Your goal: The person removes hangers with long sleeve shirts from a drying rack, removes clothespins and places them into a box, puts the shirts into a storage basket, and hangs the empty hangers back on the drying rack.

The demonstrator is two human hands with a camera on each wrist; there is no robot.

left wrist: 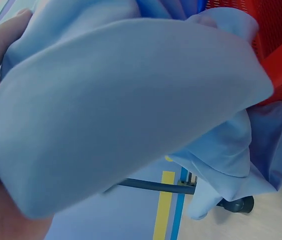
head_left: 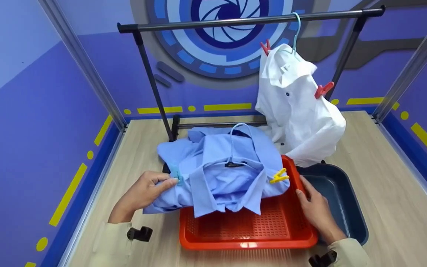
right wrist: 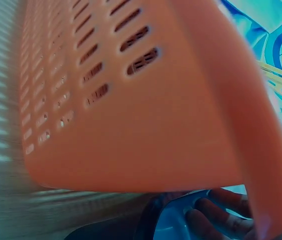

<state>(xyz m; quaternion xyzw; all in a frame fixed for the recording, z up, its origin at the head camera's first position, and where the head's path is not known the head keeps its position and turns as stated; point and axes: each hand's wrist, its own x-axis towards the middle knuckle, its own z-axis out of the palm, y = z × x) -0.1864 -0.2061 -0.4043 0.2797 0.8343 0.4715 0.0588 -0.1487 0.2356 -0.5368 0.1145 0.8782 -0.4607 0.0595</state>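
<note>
A light blue collared shirt (head_left: 206,155) on a pale blue hanger (head_left: 231,142) lies across the red basket (head_left: 248,244). My left hand (head_left: 145,193) grips the shirt's left shoulder, thumb at a teal clothespin (head_left: 177,175). Blue fabric (left wrist: 126,110) fills most of the left wrist view and hides the fingertips. A yellow clothespin (head_left: 279,176) sits on the shirt's other shoulder. At the basket's right side, my right hand (head_left: 315,207) holds the rim; in the right wrist view its fingers (right wrist: 215,215) show beyond the basket wall (right wrist: 180,130).
A black garment rack (head_left: 213,23) stands at the back. From its bar hangs a white shirt (head_left: 298,111) with red clothespins (head_left: 324,90) on its shoulders. A dark blue basin (head_left: 360,218) stands right of the basket. Walls enclose the wooden table (head_left: 391,193).
</note>
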